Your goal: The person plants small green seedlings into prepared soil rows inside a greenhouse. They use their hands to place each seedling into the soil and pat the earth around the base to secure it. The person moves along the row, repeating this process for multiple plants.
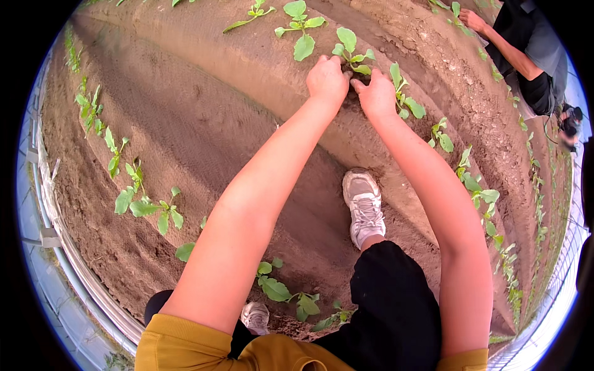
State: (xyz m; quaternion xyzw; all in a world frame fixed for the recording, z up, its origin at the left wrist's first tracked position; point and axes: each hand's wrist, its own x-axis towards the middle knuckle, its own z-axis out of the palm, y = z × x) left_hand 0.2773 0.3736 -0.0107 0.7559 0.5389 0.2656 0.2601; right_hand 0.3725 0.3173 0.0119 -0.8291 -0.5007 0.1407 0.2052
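My left hand and my right hand meet the soil on either side of a leafy green seedling. The seedling stands on the top of a raised soil ridge. Its base sits in a small patch of darker, loosened earth between my fingertips. Fingers of both hands are bent down into that soil, so their tips are partly hidden. Whether either hand grips the stem or earth cannot be made out. Close to my right hand grows another seedling, and a further one is up and left of my left hand.
A furrow runs below the ridge, with my shoe in it. More seedlings line a ridge at left. Another person works at the upper right beside a plant row. Pale pipes edge the left side.
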